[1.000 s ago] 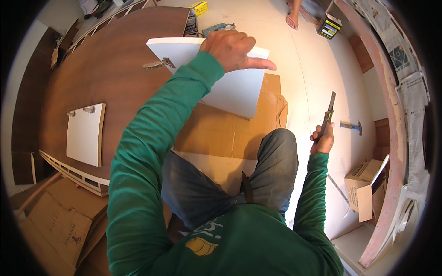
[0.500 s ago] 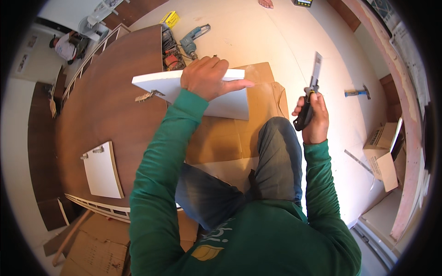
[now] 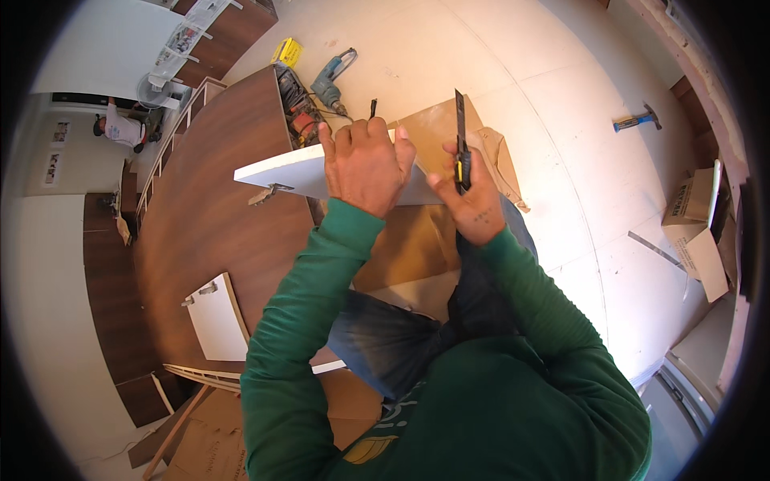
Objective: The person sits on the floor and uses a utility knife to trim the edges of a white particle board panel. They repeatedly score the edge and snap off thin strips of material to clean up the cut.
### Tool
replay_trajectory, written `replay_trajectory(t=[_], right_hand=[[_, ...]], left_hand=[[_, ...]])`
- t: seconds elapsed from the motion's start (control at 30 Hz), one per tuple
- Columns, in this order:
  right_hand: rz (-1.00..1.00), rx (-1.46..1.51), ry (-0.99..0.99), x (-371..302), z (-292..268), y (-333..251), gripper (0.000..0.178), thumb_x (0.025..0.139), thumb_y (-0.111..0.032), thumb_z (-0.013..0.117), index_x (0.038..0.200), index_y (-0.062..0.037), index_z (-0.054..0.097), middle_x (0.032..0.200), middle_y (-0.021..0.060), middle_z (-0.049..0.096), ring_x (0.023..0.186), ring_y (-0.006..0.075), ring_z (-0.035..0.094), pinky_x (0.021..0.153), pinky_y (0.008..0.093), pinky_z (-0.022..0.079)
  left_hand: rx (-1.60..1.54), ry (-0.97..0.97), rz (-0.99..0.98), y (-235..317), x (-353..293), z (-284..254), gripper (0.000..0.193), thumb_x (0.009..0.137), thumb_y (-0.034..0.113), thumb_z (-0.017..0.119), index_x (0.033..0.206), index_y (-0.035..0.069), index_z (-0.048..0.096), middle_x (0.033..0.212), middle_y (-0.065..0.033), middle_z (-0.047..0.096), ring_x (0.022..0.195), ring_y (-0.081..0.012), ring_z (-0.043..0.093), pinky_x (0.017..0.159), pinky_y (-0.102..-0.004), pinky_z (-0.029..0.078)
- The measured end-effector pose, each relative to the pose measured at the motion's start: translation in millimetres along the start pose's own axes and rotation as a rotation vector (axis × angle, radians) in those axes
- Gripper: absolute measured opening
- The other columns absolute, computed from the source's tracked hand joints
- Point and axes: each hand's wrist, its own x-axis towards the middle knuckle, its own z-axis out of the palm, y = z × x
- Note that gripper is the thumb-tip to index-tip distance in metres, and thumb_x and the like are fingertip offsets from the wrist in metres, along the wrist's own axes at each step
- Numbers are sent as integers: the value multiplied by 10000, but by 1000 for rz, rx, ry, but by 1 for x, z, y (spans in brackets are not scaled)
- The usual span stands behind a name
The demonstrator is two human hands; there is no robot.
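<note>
A white board [image 3: 301, 172] stands tilted on its edge over flattened cardboard [image 3: 401, 248], a metal hinge [image 3: 269, 193] fixed near its left end. My left hand [image 3: 367, 168] is closed over the board's upper edge, hiding part of it. My right hand [image 3: 475, 204] grips a black utility knife [image 3: 461, 144] with its blade extended and pointing up. The knife is beside the board's right end; whether the blade touches the board I cannot tell.
Left lies a large brown panel [image 3: 200, 216] bearing a smaller white board [image 3: 218, 321] with hinges. Beyond are a toolbox [image 3: 301, 112], a power drill [image 3: 329, 84] and a yellow box [image 3: 287, 52]. A hammer [image 3: 638, 119] and cardboard box [image 3: 696, 228] are right. Another person [image 3: 124, 128] is far left.
My right hand has brought the knife left, close to the board's right end. My left hand has shifted its grip along the top edge. The whole view has turned slightly.
</note>
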Motion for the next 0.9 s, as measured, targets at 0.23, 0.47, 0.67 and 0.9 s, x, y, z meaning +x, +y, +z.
replay_trajectory(t=[0.23,0.47,0.67,0.9], right_hand=[[-81,161,-9,40,52,42,453,945,-294,893,1216,-10,666,901,10,629,802,95,530,738,294,507],[-149,73,95,33,53,43,390,948,-304,890,1113,-14,689,772,-4,583,715,107,515,676,308,497],[-126,65,101,24,55,42,344,947,-274,887,1094,-27,698,776,10,589,711,115,522,667,319,497],[-185,28,118,19,55,42,346,922,-272,909,1065,-41,695,752,21,587,688,128,521,657,327,498]], left_hand=[[-40,58,84,-12,2,2,317,1039,269,610,1102,-28,705,1095,-215,754,1026,-434,708,932,-513,584],[-132,-223,13,-7,12,-22,291,1041,281,572,1030,23,706,925,-190,762,837,-414,728,732,-546,587],[-150,-246,25,-5,9,-30,302,1050,282,549,945,44,702,855,-189,749,795,-414,724,714,-551,574],[-155,-327,33,-6,7,-39,321,1060,296,530,951,74,735,793,-194,735,734,-443,712,709,-558,561]])
